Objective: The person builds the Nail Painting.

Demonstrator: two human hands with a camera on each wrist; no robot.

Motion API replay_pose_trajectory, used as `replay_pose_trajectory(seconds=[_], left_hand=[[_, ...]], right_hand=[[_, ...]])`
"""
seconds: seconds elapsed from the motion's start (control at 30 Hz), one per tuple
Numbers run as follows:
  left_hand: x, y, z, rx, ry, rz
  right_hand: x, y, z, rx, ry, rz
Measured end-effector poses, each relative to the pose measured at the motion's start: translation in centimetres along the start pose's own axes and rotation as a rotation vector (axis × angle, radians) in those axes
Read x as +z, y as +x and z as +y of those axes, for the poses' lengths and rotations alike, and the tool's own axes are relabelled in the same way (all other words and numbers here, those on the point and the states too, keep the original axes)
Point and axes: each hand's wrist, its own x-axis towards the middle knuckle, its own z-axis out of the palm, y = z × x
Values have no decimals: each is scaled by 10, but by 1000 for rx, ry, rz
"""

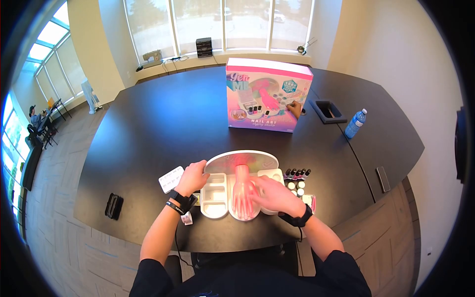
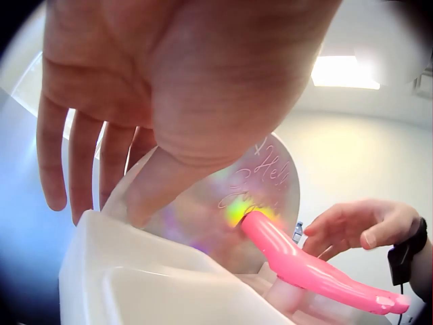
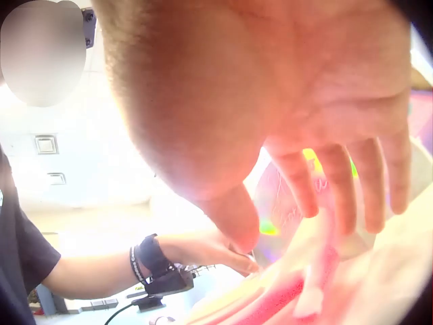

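Observation:
A pink model hand [image 1: 243,190] lies palm-down in the middle of a white nail-art station [image 1: 214,210], with a rounded shiny back panel [image 1: 222,165] standing behind it. My left hand [image 1: 193,177] is at the panel's left end. In the left wrist view, its thumb [image 2: 159,186] overlaps the panel's front while the straight fingers hang along the outer side. My right hand [image 1: 277,194] hovers with spread, straight fingers over the model hand's right side, holding nothing. In the right wrist view, those fingers [image 3: 342,196] point down towards the pink model hand.
Several nail polish bottles [image 1: 298,174] and small white pots [image 1: 292,186] stand right of the station. A white card [image 1: 171,179] lies left of it, farther out a black case [image 1: 114,206]. Behind stand a large box [image 1: 267,96] and a water bottle [image 1: 356,123]; a phone [image 1: 383,179] lies at right.

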Motion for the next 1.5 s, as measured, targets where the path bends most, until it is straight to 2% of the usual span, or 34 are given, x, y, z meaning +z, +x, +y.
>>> replay_pose_trajectory(seconds=[0.03,0.07,0.13,0.23,0.3,0.37,0.57,0.93,1.17,1.5], left_hand=[[-1,1,-1,-22,0,-9],[-1,2,-2,-20,-1,-9],[-2,4,-4,-18,-9,-40],[-3,4,-3,-3,-13,-29],[-5,2,-1,-7,-49,-19],[-5,1,0,-10,-86,-11],[-7,-2,4,-5,-150,34],[-3,-2,1,77,-29,99],[-6,-2,7,50,-11,87],[-3,-3,6,109,-6,51]], right_hand=[[-3,-1,4,32,47,97],[-8,0,10,33,46,98],[-22,5,23,136,24,309],[-36,13,35,237,-78,386],[-39,17,41,269,-108,368],[-36,23,52,263,-125,205],[-21,33,63,285,-193,261],[-21,32,61,208,-226,284],[-22,32,59,194,-169,320],[-29,29,52,198,-180,270]])
